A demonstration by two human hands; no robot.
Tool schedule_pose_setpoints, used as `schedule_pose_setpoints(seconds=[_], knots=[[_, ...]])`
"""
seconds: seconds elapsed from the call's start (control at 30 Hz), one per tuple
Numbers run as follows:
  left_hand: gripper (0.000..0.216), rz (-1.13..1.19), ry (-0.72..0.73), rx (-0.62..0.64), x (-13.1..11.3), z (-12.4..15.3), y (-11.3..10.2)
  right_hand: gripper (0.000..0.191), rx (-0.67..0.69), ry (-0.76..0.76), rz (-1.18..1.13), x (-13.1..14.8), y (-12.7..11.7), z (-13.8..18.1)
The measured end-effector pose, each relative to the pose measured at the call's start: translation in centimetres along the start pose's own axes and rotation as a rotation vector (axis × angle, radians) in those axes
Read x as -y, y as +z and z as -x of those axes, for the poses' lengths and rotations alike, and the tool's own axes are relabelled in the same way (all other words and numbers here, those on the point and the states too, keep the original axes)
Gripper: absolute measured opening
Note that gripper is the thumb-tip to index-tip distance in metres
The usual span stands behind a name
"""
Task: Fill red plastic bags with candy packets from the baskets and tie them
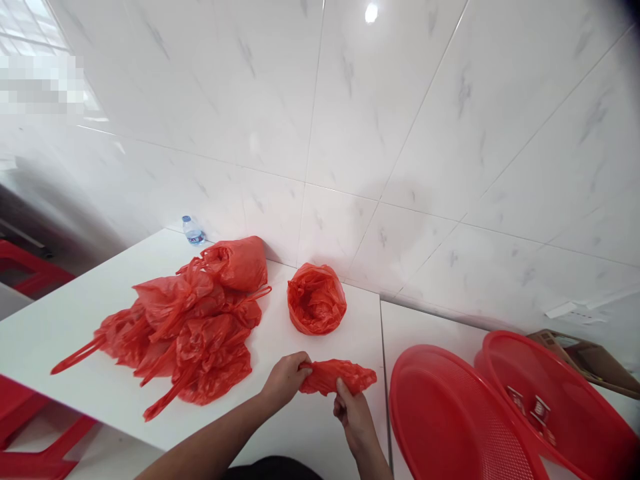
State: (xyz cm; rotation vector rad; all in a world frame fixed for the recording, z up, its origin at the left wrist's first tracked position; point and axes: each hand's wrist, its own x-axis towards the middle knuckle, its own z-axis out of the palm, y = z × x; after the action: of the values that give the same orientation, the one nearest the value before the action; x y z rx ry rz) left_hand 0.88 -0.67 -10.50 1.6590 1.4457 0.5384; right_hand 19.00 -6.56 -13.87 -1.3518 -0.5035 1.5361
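Between both hands is a bunched red plastic bag (333,377), held just above the white table near its front edge. My left hand (289,379) is closed on the bag's left end. With thumb and fingers, my right hand (350,407) pinches the bag's lower middle; some of its fingers are curled out of sight beneath. Beyond the hands stands a red plastic bag with its mouth spread wide (317,300), round and upright; its inside looks like crumpled red plastic. To the left lies a heap of red plastic bags (190,327), several with handles trailing toward me.
A water bottle (193,231) stands by the tiled wall at the back left. On the right, a red perforated basket (425,363) sits beside another red basket (500,343) holding a few small packets (540,410). Behind them is a cardboard box (585,360). Red stools (45,460) are at lower left.
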Motion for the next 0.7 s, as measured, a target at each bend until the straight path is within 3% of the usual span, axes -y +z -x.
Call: schedule_pose_setpoints(seconds=[0.27,0.5,0.7], knots=[[0.005,0.424,-0.114,-0.114,0.4,-0.7,0.5,0.043,-0.036,-0.068,-0.055,1.4,-0.7,0.4],[0.016,0.661,-0.294,-0.063,1.1,-0.7,-0.1,0.027,-0.24,-0.153,-0.242,3.0,-1.9,0.5],[0.03,0.586,-0.329,-0.136,1.8,0.1,-0.1,0.03,-0.213,-0.207,-0.248,3.8,-3.2,0.1]])
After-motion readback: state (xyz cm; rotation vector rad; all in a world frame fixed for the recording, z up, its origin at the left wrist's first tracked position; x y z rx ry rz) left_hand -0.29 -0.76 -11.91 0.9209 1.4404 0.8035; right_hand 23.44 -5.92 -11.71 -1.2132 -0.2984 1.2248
